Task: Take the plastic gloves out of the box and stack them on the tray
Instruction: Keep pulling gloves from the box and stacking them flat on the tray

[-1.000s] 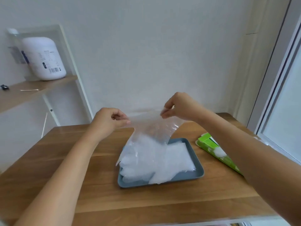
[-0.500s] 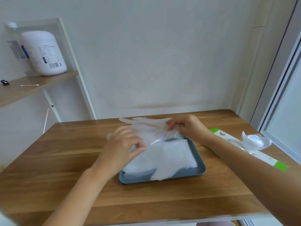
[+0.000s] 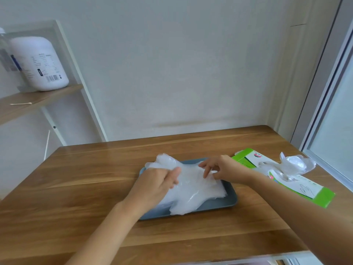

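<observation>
My left hand (image 3: 154, 186) lies on the 9 o'clock side of the plastic gloves (image 3: 196, 190), back upward, with the fingers bent onto the film. I cannot tell whether these fingers grip the film or only press on it. My right hand (image 3: 223, 169) is at about 1 o'clock of the same pile. Its fingers are loosely spread and apart from each other, and the tips touch the top glove without closing on it. The two hands are apart, with a wrinkled part of the top glove between them.

The gloves are a white, half-transparent pile inside the grey-blue tray (image 3: 219, 204). At 11 o'clock the film stands up a little and goes over the tray rim. At 6 o'clock one flap reaches near the front rim.

The tray lies flat in the middle of the wooden tabletop (image 3: 76, 188). At 3 o'clock of the tray, just beside it, lies the green and white box (image 3: 313, 190), flat on the tabletop, with a drawing of a hand on it. One crumpled glove (image 3: 296, 165) sticks out of its upper side.

Far away at 10 o'clock is a wooden shelf (image 3: 44, 98). A large white jug (image 3: 40, 64) stands on it, and a cotton swab (image 3: 21, 103) lies near the jug.
</observation>
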`<state>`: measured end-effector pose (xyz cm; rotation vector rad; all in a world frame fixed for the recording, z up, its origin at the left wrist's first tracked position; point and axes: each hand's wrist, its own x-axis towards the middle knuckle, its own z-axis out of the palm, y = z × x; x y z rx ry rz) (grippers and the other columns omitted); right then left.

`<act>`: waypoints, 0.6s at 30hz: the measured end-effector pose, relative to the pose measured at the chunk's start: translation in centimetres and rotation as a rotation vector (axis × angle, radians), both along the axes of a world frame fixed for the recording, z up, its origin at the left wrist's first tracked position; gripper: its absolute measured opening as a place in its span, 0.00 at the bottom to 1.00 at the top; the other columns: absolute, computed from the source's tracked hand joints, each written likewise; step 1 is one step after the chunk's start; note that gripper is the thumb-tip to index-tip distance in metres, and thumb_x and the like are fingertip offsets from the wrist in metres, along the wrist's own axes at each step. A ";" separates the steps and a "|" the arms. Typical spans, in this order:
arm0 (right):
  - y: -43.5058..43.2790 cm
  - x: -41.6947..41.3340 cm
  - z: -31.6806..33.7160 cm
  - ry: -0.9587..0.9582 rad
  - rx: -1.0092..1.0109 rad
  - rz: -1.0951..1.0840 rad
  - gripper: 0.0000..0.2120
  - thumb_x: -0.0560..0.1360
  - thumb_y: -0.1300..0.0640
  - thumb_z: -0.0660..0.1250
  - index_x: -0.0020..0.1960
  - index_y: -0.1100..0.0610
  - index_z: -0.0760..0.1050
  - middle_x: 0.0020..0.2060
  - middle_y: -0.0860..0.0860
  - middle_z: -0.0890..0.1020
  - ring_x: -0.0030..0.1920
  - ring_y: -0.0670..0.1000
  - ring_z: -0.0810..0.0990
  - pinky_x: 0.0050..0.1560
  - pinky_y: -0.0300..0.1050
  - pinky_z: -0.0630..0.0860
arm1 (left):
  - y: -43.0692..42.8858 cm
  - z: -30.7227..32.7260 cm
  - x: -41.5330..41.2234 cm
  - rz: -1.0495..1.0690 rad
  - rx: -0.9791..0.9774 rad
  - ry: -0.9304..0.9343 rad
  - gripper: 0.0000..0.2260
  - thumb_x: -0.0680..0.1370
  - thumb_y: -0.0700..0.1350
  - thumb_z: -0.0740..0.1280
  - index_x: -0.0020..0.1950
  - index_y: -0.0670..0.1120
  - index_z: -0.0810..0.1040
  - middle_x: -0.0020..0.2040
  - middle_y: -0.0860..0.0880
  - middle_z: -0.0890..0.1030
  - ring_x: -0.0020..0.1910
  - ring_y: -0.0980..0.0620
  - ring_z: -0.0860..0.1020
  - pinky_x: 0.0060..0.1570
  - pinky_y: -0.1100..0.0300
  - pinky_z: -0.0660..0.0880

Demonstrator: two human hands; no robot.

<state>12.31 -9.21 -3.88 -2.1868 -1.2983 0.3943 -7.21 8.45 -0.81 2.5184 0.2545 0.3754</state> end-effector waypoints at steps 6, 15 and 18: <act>-0.5 0.5 -0.1 0.083 -0.024 0.006 0.07 0.70 0.55 0.75 0.38 0.57 0.79 0.57 0.37 0.79 0.48 0.30 0.75 0.46 0.28 0.70 | -0.7 -1.8 4.4 -0.111 0.096 0.064 0.15 0.84 0.51 0.54 0.64 0.50 0.76 0.60 0.55 0.77 0.61 0.58 0.73 0.64 0.63 0.65; -0.3 -1.5 1.7 -0.102 0.002 -0.245 0.30 0.67 0.30 0.60 0.30 0.56 0.81 0.45 0.42 0.83 0.46 0.34 0.77 0.50 0.35 0.71 | -0.3 -6.8 5.6 -0.066 0.327 0.529 0.40 0.74 0.73 0.49 0.79 0.56 0.38 0.79 0.53 0.36 0.76 0.47 0.32 0.72 0.38 0.33; 1.4 -2.8 1.2 -0.391 -0.070 -0.176 0.24 0.78 0.38 0.55 0.55 0.52 0.81 0.68 0.47 0.73 0.72 0.43 0.61 0.74 0.45 0.50 | -0.2 -6.7 5.7 -0.089 0.326 0.550 0.48 0.67 0.77 0.49 0.78 0.55 0.36 0.78 0.53 0.34 0.76 0.47 0.31 0.71 0.36 0.34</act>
